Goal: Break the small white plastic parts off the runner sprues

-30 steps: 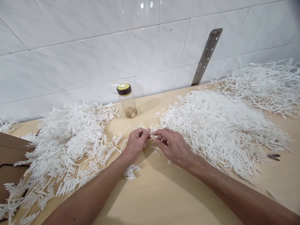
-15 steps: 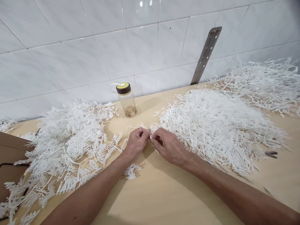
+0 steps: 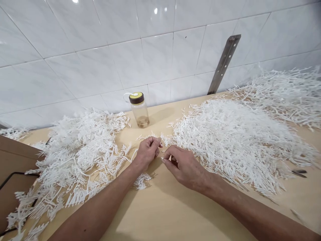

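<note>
My left hand is pinched on a small white plastic sprig at the middle of the wooden table. My right hand sits just right of it and slightly nearer me, thumb and forefinger closed on a tiny white piece. A large heap of thin white plastic pieces spreads right of my hands. A heap of branched white plastic sprigs lies to the left.
A clear bottle with a brown and yellow cap stands by the white tiled wall. A metal bracket leans on the wall. Small dark pliers lie at the right. A brown box with a black cable is at left.
My right hand has drawn back from the left hand, down and toward me, with a small piece pinched off. The left hand stays in place.
</note>
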`<state>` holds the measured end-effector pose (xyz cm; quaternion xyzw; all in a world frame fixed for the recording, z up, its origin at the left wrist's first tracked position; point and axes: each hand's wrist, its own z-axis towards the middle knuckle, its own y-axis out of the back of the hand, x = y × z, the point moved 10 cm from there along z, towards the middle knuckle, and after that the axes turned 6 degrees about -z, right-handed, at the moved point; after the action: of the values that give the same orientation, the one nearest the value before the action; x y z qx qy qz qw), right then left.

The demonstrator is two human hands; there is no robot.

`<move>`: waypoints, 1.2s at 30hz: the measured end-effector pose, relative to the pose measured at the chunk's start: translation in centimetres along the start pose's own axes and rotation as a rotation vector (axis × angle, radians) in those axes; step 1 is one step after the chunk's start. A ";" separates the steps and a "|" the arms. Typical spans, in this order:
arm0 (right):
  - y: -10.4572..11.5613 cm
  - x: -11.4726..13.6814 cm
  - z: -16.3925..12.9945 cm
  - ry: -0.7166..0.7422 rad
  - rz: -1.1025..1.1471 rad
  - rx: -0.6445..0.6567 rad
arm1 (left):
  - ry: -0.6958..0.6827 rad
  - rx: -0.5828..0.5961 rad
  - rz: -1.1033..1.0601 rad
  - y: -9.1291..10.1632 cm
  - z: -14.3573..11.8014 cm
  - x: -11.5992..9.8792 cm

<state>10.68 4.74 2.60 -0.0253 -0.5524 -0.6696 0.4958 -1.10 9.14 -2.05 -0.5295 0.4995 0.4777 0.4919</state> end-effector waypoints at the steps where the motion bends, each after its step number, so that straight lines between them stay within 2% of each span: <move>1: 0.5 -0.8 0.1 -0.041 -0.011 -0.025 | 0.007 0.003 0.000 0.0 0.0 0.0; 6: 1.6 -3.7 0.3 -0.178 -0.073 -0.045 | 0.010 0.018 0.015 0.0 0.1 -0.1; 12: 1.7 -5.2 0.5 -0.287 -0.060 -0.003 | -0.003 0.038 0.028 -0.2 -0.1 -0.1; 16: 1.6 -6.1 0.4 -0.386 0.035 -0.001 | -0.046 0.072 0.079 -1.0 -0.5 -0.2; 20: 1.1 -6.7 0.3 -0.412 0.080 0.006 | -0.100 0.125 0.100 -1.9 -0.8 -0.4; 27: 1.3 -6.9 0.3 -0.455 0.234 -0.045 | 0.009 0.156 0.047 -2.1 -0.9 0.5; 32: 1.7 -7.6 0.1 -0.488 0.383 -0.129 | 0.057 0.150 0.022 -2.0 -0.8 0.8; 36: 1.5 -7.8 0.0 -0.492 0.416 -0.175 | 0.093 0.142 0.019 -2.1 -1.1 0.8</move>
<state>15.71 9.89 -0.87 -0.3409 -0.5789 -0.5730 0.4695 1.06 8.03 -2.70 -0.5102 0.5594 0.4208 0.4997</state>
